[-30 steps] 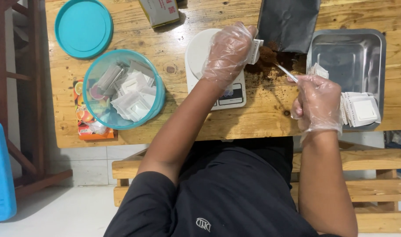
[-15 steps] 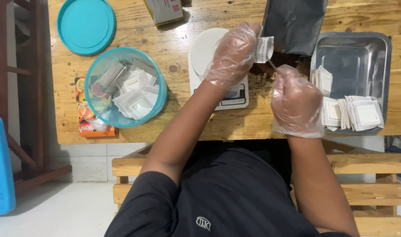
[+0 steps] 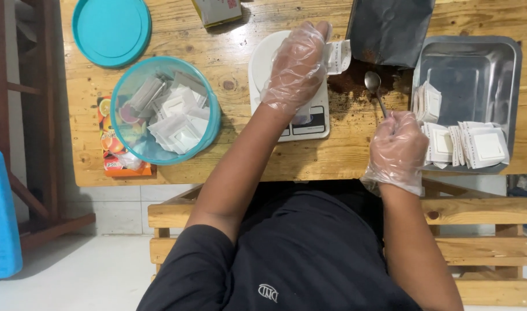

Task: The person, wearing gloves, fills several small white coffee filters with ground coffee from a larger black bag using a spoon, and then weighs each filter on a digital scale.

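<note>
- Table (image 3: 229, 52): dark bag (image 3: 390, 26) stands open beside the scale (image 3: 286, 109), handy for scooping.
- Tray (image 3: 505, 63) by the right hand (image 3: 397, 151) keeps sachets within reach.
- Left hand (image 3: 298, 66) pinches a sachet (image 3: 337, 56) over the scale, probably open.
- Right hand grips the spoon (image 3: 376, 89), bowl towards the bag.

I count: gloved hands 2 (image 3: 298, 66) (image 3: 397, 151) | spoon 1 (image 3: 374, 86) | scale 1 (image 3: 309, 121) | steel tray 1 (image 3: 476, 57) | teal tub 1 (image 3: 214, 124) | teal lid 1 (image 3: 110, 29) | dark bag 1 (image 3: 390, 29)

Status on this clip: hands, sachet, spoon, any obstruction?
Left hand holds sachet above scale. Right hand grips spoon, bowl over spilled brown powder. Nothing between them.
</note>
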